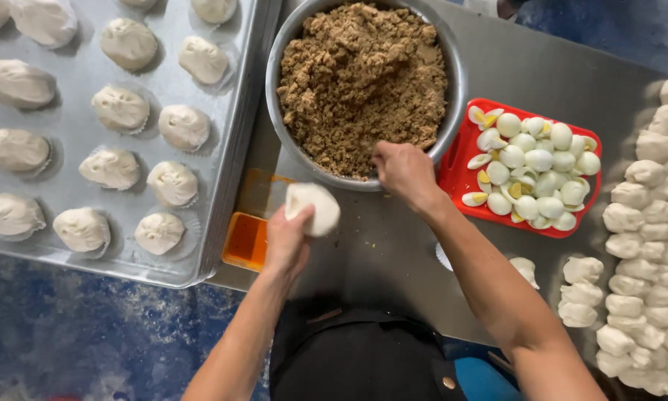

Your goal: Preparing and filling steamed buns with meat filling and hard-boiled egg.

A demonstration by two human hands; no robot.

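Meanwhile, left hand (pixel 285 241) grips dough (pixel 313 209); right hand (pixel 402 169) seemingly pinches filling (pixel 360 78).

We see pale cream dough (pixel 313 208) in the left hand (pixel 286 241). The filling (pixel 363 82) in the bowl (pixel 285 141) is a crumbly mid-brown, and the bowl itself is dull silver-grey. The tray (pixel 453 178) near the counter's right edge is bright red, holding white eggs (pixel 534 163) with yellow yolks. The buns (pixel 111 167) on the pale grey sheet (pixel 74 134) are off-white, as are the dough lumps (pixel 646 223) along the right edge. The counter (pixel 393 252) is dark grey steel. An orange tub (pixel 246 241) sits at its left edge. The floor (pixel 66 334) is mottled blue.
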